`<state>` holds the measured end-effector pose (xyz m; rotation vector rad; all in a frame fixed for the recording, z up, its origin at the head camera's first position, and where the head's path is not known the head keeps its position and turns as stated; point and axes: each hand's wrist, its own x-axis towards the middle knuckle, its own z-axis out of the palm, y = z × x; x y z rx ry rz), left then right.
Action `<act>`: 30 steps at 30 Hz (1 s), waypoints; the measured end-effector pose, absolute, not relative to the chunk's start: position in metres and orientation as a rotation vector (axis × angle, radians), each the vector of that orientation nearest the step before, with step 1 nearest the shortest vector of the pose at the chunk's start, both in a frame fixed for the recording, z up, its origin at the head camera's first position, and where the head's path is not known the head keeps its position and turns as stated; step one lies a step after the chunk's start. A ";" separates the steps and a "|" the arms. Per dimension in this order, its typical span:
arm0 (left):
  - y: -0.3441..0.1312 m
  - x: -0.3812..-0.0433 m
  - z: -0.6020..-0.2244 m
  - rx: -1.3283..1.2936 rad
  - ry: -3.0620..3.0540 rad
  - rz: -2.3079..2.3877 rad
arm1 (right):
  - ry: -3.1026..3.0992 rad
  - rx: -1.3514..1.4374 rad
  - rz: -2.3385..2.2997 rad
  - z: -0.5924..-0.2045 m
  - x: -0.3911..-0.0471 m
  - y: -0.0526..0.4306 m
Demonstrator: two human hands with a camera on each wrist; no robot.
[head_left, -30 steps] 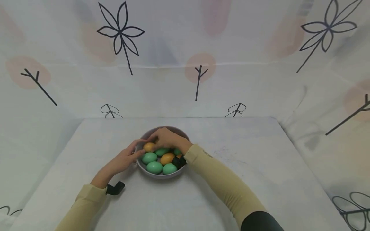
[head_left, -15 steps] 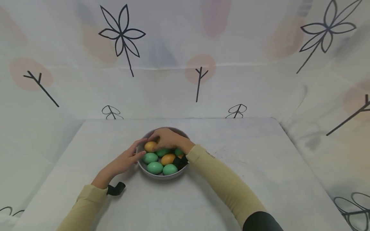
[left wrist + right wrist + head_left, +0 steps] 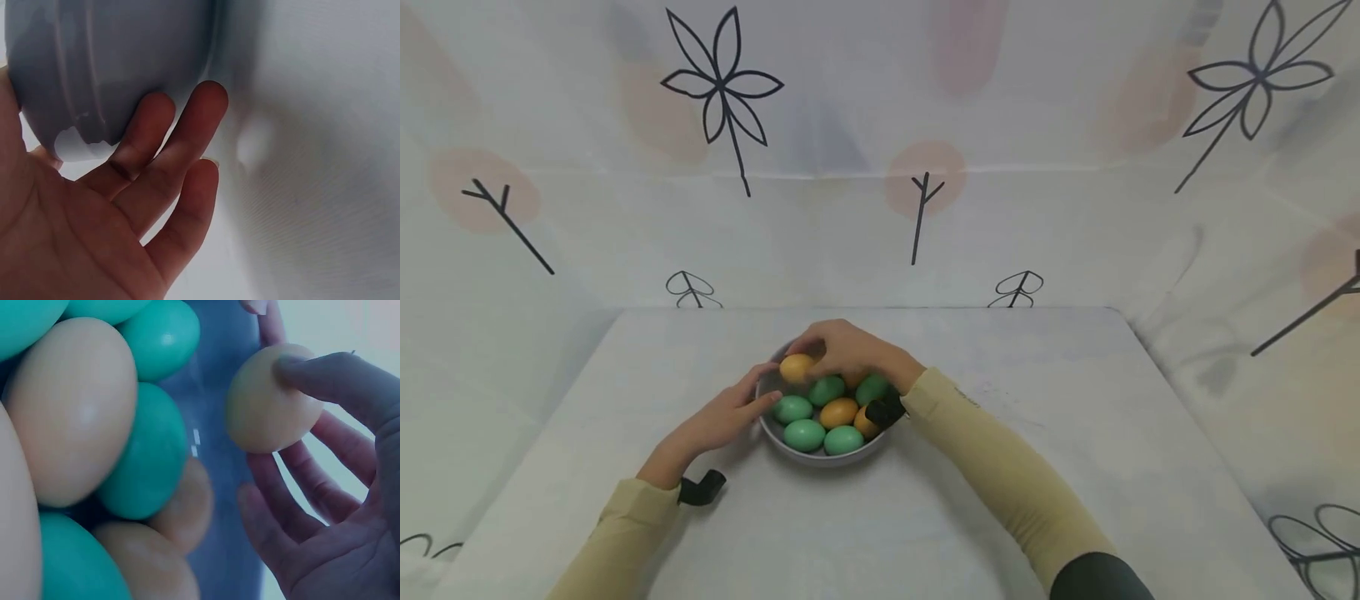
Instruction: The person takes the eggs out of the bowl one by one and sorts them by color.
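A round grey bowl (image 3: pixel 818 462) stands on the white table with several green eggs (image 3: pixel 804 435) and orange eggs (image 3: pixel 838 412) in it. My left hand (image 3: pixel 718 417) grips the bowl's left side, thumb at the rim. In the left wrist view, its fingers (image 3: pixel 203 115) lie along the bowl's outer wall. My right hand (image 3: pixel 859 350) pinches one orange egg (image 3: pixel 797 368) between thumb and fingers, over the far left part of the bowl. In the right wrist view, that held egg (image 3: pixel 272 406) is apart from the other eggs. The right hand hides part of the far rim.
The white table (image 3: pixel 1037 383) reaches back to a cloth wall (image 3: pixel 850 242) printed with leaf and twig drawings. Each wrist carries a black mount, the left one (image 3: pixel 702 488) just above the table and the right one (image 3: pixel 885 411) over the bowl's right edge.
My right hand has lifted the orange egg and moved slightly up and right with it, uncovering more eggs in the bowl. My left hand has stayed on the bowl.
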<state>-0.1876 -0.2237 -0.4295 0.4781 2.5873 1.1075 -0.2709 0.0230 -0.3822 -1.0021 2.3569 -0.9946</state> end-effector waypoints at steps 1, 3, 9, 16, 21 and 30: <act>-0.224 -0.188 -0.430 0.479 2.590 1.105 | 2.350 -1.011 -1.006 -0.380 -0.270 0.024; -0.225 -0.189 -0.430 0.487 2.592 1.104 | 2.342 -1.031 -1.021 -0.375 -0.268 0.026; -0.225 -0.192 -0.430 0.550 2.596 1.102 | 2.274 -1.077 -1.156 -0.367 -0.263 0.037; -0.222 -0.195 -0.428 0.468 2.557 1.044 | 2.290 -1.119 -1.214 -0.354 -0.258 0.054; -0.220 -0.197 -0.428 0.432 2.524 1.030 | 2.300 -1.114 -1.265 -0.352 -0.256 0.075; -0.220 -0.194 -0.429 0.425 2.458 1.117 | 2.345 -0.972 -1.376 -0.364 -0.253 0.122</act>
